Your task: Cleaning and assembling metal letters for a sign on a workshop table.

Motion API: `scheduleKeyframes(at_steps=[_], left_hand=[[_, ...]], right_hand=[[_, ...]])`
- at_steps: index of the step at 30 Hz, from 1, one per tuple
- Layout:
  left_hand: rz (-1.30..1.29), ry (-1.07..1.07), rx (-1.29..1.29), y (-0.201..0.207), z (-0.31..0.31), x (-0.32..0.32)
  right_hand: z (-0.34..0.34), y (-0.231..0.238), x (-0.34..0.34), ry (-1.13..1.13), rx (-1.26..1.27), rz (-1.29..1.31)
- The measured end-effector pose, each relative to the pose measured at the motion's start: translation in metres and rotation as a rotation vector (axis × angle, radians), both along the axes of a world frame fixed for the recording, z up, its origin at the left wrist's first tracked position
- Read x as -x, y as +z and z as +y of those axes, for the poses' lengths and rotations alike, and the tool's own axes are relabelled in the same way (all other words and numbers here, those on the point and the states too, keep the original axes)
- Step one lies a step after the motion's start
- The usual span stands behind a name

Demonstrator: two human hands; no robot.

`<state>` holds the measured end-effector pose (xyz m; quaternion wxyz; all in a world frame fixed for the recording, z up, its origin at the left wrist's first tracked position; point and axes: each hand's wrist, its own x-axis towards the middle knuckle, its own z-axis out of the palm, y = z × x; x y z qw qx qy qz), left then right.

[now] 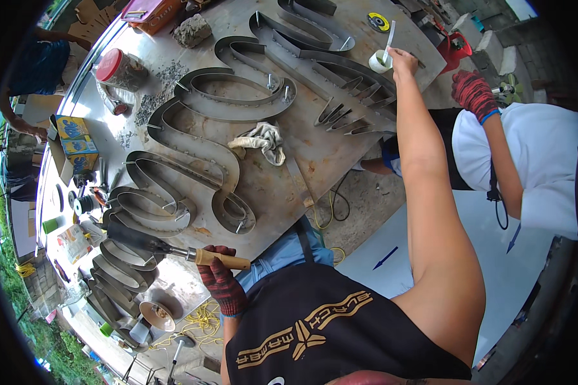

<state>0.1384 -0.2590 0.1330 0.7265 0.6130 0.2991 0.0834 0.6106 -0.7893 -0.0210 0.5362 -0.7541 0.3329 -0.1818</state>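
Here, left hand (222,282): gloved in red and black, held low beside the body, its fingers closed around the wooden handle of a tool.
Wooden-handled tool (138,238): lies across the front of the grip, its black end directed leftward over the near curved metal strips.
Right hand (402,63): bare, its arm extended almost straight toward the table's far right corner; thumb and fingers drawn together on a flat white stick (391,37).
White cup (377,63): on the table, just left of the right fingers, with the stick's lower end at its mouth; whether the hand touches the cup cannot be told.
Metal table (302,176): bears the curved metal strips (221,173), standing on edge in looping outlines.
Pale cloth (263,142): crumpled, beside these strips.
Far right: a co-worker's gloved hand (474,96), apart from the right forearm.
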Motion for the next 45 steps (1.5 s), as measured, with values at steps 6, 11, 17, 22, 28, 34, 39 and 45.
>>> scheduleKeyframes(at_steps=[6,11,17,22,28,34,39,45], left_hand=[[0.02,-0.006,0.024,0.0,-0.002,-0.008],[0.039,-0.008,-0.01,0.001,-0.002,-0.006],[0.001,0.025,0.007,0.0,0.003,0.003],[-0.029,0.02,0.031,-0.002,0.002,0.008],[-0.054,-0.023,0.083,-0.002,0.003,0.022],[-0.149,-0.045,0.109,0.003,0.008,0.043],[-0.205,-0.006,0.103,0.007,0.012,0.061],[-0.25,0.039,0.122,0.006,0.02,0.073]], right_hand=[[-0.005,-0.009,0.011,0.041,0.264,0.167],[-0.009,-0.006,0.02,0.061,0.408,0.223],[0.004,0.03,0.045,-0.02,0.402,-0.043],[0.085,0.082,0.122,0.095,0.421,-0.298],[0.231,0.104,0.233,0.789,0.547,-0.312],[0.343,0.075,0.263,1.101,0.903,-0.176],[0.373,0.041,0.258,1.17,0.959,-0.091],[0.372,0.034,0.267,1.278,1.092,-0.075]])
